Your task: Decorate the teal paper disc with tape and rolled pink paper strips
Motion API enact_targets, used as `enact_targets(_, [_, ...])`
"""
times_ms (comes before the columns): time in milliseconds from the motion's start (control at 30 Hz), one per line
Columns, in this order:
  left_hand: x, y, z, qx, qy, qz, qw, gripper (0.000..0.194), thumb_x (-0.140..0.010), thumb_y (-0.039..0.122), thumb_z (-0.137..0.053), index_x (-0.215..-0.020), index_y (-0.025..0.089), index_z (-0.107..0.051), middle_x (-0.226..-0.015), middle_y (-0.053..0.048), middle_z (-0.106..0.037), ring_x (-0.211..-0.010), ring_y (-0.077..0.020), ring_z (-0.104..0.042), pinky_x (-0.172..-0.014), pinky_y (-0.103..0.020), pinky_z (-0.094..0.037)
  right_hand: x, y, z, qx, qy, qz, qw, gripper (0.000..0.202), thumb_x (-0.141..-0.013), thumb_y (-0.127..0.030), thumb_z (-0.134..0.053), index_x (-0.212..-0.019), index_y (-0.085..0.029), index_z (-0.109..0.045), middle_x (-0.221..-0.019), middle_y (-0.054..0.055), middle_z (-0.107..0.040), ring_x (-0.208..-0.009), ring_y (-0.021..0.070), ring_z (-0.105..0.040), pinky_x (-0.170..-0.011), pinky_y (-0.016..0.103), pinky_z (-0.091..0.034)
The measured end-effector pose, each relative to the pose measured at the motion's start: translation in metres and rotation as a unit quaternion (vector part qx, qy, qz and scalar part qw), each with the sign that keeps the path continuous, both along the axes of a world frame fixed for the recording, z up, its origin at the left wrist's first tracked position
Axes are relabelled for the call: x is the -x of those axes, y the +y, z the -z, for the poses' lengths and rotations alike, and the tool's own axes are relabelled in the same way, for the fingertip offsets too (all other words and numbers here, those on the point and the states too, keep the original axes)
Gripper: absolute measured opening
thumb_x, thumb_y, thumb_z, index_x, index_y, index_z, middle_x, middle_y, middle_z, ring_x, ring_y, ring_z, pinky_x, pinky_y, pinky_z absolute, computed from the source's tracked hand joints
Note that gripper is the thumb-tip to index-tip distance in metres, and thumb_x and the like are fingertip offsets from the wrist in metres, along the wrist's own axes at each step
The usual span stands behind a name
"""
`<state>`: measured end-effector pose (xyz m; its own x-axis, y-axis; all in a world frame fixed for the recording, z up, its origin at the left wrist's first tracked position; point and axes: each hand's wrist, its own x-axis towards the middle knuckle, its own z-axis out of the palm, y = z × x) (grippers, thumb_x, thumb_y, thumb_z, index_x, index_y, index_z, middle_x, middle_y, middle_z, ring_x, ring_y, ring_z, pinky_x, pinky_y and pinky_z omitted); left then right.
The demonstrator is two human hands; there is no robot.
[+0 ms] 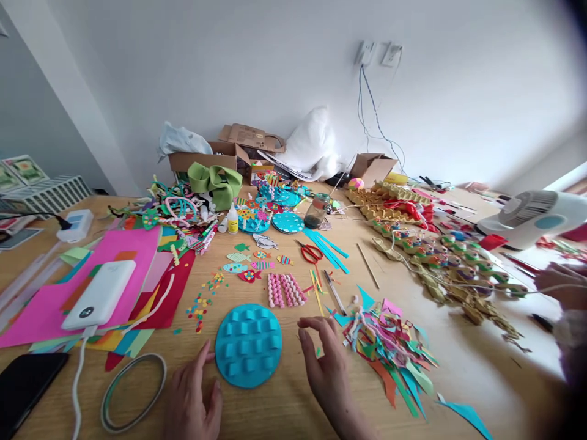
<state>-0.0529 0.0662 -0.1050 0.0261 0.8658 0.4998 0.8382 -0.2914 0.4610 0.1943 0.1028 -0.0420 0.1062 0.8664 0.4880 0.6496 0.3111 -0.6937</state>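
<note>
A round turquoise paper disc point(248, 380) with rows of raised folded paper tabs lies flat on the table in front of me. My left hand point(193, 391) is at its left edge, fingers apart, one fingertip at or very near the rim. To the right of the disc, my right hand point(324, 360) hovers with bent fingers, thumb and forefinger slightly apart, and I see nothing held. Just beyond the disc are pink twisted paper strands point(285, 289). Small coloured paper dots point(199, 311) are scattered to its upper left, and several decorated paper fish point(262, 265) lie farther back.
Red scissors point(310, 252), a craft knife point(334, 292) and a paper scrap pile point(394, 348) lie to the right. At left are a white power bank point(99, 293), a tape roll point(132, 394) and a phone point(30, 391). Another person's hand point(562, 284) is at far right.
</note>
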Motion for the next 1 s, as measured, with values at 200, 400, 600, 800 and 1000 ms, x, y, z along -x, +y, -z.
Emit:
enact_targets(200, [-0.005,0.002,-0.009,-0.016,-0.01,-0.006,1.0,0.052,-0.085,0.026,-0.047,-0.135,0.019,-0.037,-0.1,-0.011,-0.065,-0.09,-0.0266,-0.06,-0.079,-0.043,-0.049,-0.045,0.023,-0.027,0.011,0.078,0.117,0.99,0.017,-0.086,-0.034,-0.055,-0.093,-0.019,-0.061,-0.088,0.006,-0.065,-0.084,0.0204,-0.059,-0.077,0.035,-0.046])
enact_targets(400, [-0.007,0.001,-0.012,-0.008,-0.017,-0.009,1.0,0.05,-0.084,0.024,-0.048,-0.133,0.016,-0.038,-0.1,-0.011,-0.064,-0.093,-0.0264,-0.058,-0.082,-0.043,-0.048,-0.072,0.062,-0.037,0.132,0.0,0.041,0.99,0.021,-0.083,-0.034,-0.055,-0.081,-0.017,-0.067,-0.073,0.003,-0.066,-0.063,0.0157,-0.055,-0.061,0.029,-0.043])
enact_targets(600, [-0.007,0.0,-0.013,0.002,-0.019,-0.018,1.0,0.048,-0.084,0.024,-0.048,-0.131,0.015,-0.041,-0.098,-0.011,-0.064,-0.091,-0.0259,-0.059,-0.08,-0.042,-0.049,-0.058,0.1,-0.021,0.233,-0.223,-0.001,0.947,0.018,-0.082,-0.024,-0.054,-0.077,-0.019,-0.07,-0.076,0.004,-0.07,-0.068,0.0165,-0.061,-0.059,0.026,-0.039])
enact_targets(800, [-0.007,-0.001,-0.013,0.007,-0.022,-0.015,1.0,0.048,-0.084,0.023,-0.047,-0.131,0.015,-0.04,-0.098,-0.011,-0.065,-0.091,-0.025,-0.059,-0.078,-0.041,-0.051,-0.048,0.116,-0.005,0.269,-0.293,-0.012,0.918,0.017,-0.078,-0.021,-0.055,-0.07,-0.017,-0.07,-0.077,0.01,-0.07,-0.074,0.0214,-0.063,-0.059,0.028,-0.036])
enact_targets(1000, [-0.007,0.0,-0.011,0.005,-0.032,-0.021,0.999,0.048,-0.084,0.024,-0.048,-0.131,0.016,-0.041,-0.099,-0.011,-0.064,-0.092,-0.0253,-0.059,-0.079,-0.042,-0.051,-0.045,0.12,-0.004,0.292,-0.299,0.006,0.908,0.015,-0.074,-0.02,-0.056,-0.067,-0.014,-0.068,-0.077,0.014,-0.07,-0.074,0.0232,-0.064,-0.059,0.027,-0.035])
